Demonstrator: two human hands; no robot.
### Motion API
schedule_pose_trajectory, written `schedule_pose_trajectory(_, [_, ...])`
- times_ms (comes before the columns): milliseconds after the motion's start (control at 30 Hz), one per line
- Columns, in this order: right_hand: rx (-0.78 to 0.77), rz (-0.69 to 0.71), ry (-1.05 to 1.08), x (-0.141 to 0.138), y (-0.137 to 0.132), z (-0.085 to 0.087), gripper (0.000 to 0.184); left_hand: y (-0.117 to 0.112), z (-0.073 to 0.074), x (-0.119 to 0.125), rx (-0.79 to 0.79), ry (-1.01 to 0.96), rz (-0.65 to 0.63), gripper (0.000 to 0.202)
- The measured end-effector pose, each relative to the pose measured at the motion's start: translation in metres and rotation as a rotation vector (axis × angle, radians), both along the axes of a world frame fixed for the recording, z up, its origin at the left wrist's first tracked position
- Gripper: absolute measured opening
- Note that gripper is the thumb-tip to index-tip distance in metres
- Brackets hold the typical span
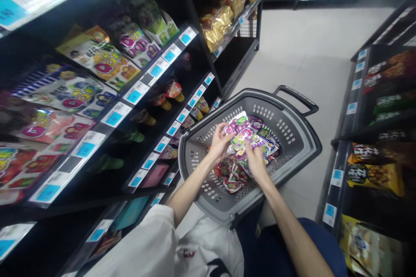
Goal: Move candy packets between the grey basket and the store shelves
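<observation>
A purple-and-white candy bag point(239, 129) is held up over the grey shopping basket point(221, 199) by both hands. My left hand point(221, 142) grips its left edge, the thumb across the front. My right hand point(255, 158) pinches its lower right part, thumb on the printed face. Beneath and around it, several other candy bags lie in the basket: red ones point(234, 177) toward me and purple and white ones point(269, 143) at the right. The bag's back and the fingers behind it are hidden.
Shelves at left hold candy pouches point(104, 62) and small jelly cups point(174, 91) behind price tags. Snack bags point(373, 175) fill shelves at right. The basket handle point(299, 99) sticks out at its far right. Grey floor point(295, 52) runs between the shelves.
</observation>
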State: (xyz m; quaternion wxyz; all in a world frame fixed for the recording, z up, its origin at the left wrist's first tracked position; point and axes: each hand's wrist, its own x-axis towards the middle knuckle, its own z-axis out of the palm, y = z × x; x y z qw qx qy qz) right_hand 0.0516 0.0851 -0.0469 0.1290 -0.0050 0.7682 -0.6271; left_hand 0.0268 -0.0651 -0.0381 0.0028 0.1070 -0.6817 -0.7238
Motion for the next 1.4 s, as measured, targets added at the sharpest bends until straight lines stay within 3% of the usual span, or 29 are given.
schedule_pose_trajectory(100, [-0.181,-0.349,0.012,-0.011,0.006,-0.009,0.068,0.001,0.009,-0.001,0.081,0.044,-0.106,0.09])
schedule_pose_trajectory(167, [-0.224,-0.484,0.035,-0.015,0.011,-0.011,0.067,-0.001,0.012,-0.002,0.126,-0.008,-0.233,0.091])
schedule_pose_trajectory(300, [-0.176,-0.531,0.082,-0.015,0.02,-0.008,0.061,-0.012,0.014,0.004,0.103,-0.197,-0.601,0.08])
schedule_pose_trajectory(367, [-0.106,-0.464,0.123,-0.012,0.023,-0.004,0.056,-0.018,0.011,0.009,0.126,-0.258,-0.683,0.076])
schedule_pose_trajectory(567, [-0.001,-0.339,0.182,-0.009,0.025,-0.002,0.052,-0.021,0.009,0.015,0.296,-0.447,-0.527,0.071])
schedule_pose_trajectory(733, [-0.037,-0.372,0.232,-0.008,0.026,-0.003,0.046,-0.012,0.006,0.015,0.252,-0.347,-0.558,0.061])
schedule_pose_trajectory(800, [-0.05,-0.41,0.246,-0.008,0.026,-0.003,0.037,-0.01,0.003,0.014,0.134,-0.219,-0.561,0.059])
schedule_pose_trajectory(867, [-0.067,-0.443,0.283,-0.009,0.027,-0.005,0.034,-0.009,-0.001,0.011,-0.099,0.042,-0.487,0.055])
schedule_pose_trajectory(1033, [-0.223,-0.447,0.233,-0.014,0.027,-0.016,0.061,-0.014,-0.011,0.005,-0.75,0.859,-0.371,0.027])
schedule_pose_trajectory(1133, [-0.247,-0.329,0.252,-0.014,0.025,-0.012,0.064,-0.016,-0.016,0.006,-0.902,0.985,-0.348,0.026])
schedule_pose_trajectory(1200, [-0.192,-0.284,0.335,-0.012,0.023,-0.004,0.058,-0.014,-0.015,0.01,-0.871,0.941,-0.352,0.025])
schedule_pose_trajectory(1267, [-0.214,-0.319,0.381,-0.008,0.02,0.006,0.052,-0.009,-0.013,0.013,-0.72,0.845,-0.332,0.023])
schedule_pose_trajectory(1333, [-0.311,-0.364,0.378,-0.006,0.019,0.012,0.059,0.001,-0.009,0.016,-0.482,0.678,-0.219,0.024])
schedule_pose_trajectory(1400, [-0.342,-0.405,0.36,-0.005,0.018,0.012,0.072,0.013,-0.007,0.018,-0.171,0.436,-0.044,0.04])
